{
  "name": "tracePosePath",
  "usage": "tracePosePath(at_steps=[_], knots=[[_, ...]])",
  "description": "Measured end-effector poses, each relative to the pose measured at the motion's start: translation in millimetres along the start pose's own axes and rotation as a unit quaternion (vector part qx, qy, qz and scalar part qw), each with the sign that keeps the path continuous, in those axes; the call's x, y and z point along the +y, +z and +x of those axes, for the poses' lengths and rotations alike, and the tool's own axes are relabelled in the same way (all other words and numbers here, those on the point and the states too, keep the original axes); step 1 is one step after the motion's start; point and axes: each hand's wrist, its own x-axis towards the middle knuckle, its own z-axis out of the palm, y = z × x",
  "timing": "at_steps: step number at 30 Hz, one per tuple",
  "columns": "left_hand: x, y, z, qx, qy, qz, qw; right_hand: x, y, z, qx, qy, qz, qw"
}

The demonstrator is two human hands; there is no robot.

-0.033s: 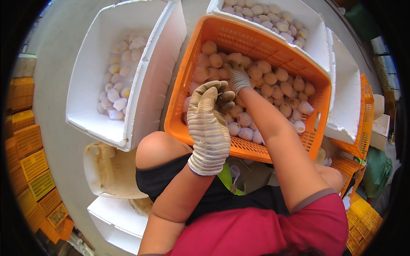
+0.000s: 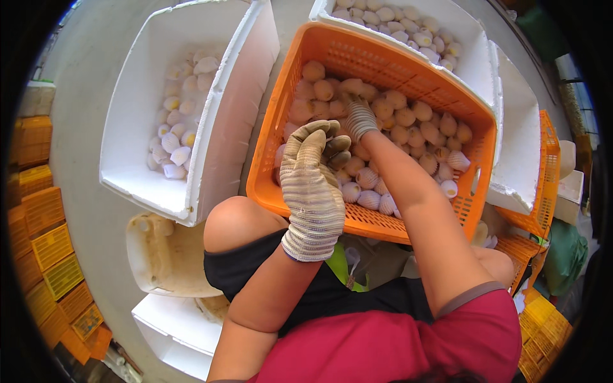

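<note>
An orange plastic crate (image 2: 383, 230) stands before my knees, holding many pale round fruits (image 2: 400, 134) in white foam net sleeves. Over its near left part is my left hand (image 2: 314, 185), in a striped work glove with tan fingers. Those fingers are curled in, and whatever they may hold is hidden behind them. My right hand (image 2: 361, 119), in the same kind of glove, reaches down among the fruits toward the crate's far left. Its fingertips are sunk between the fruits, so their grip does not show.
A white foam box (image 2: 223, 127) with sleeved fruits stands at the left, another foam box (image 2: 476, 38) with fruits behind the crate. A stained pale tub (image 2: 172, 255) sits by my left knee. Orange and yellow crates (image 2: 57, 249) line the far left; another orange crate (image 2: 543, 185) is at right.
My right hand has shifted very slightly among the fruits. My left hand keeps its curled pose.
</note>
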Motion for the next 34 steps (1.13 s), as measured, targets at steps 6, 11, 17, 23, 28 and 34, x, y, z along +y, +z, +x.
tracePosePath(at_steps=[6, 11, 17, 23, 28, 34], knots=[[-7, 8, -2, 0.038, -0.01, 0.04, 0.998, 6, -91, -93, -0.108, 0.098, 0.67, 0.728], [-30, 18, -16, -0.214, 0.044, 0.332, 0.917, 4, -174, -197, -0.198, 0.094, 0.752, 0.622], [-64, 19, -45, -0.32, 0.343, 0.589, 0.659, 6, -203, -269, -0.109, 0.034, 0.557, 0.823], [-74, 18, -57, -0.326, 0.38, 0.58, 0.643, 6, -194, -304, -0.015, -0.011, 0.502, 0.865], [-66, 15, -56, -0.266, 0.15, 0.492, 0.815, 2, -194, -308, -0.038, 0.001, 0.531, 0.846], [-70, 14, -54, -0.267, 0.134, 0.437, 0.849, 22, -174, -294, -0.109, 0.022, 0.704, 0.701]])
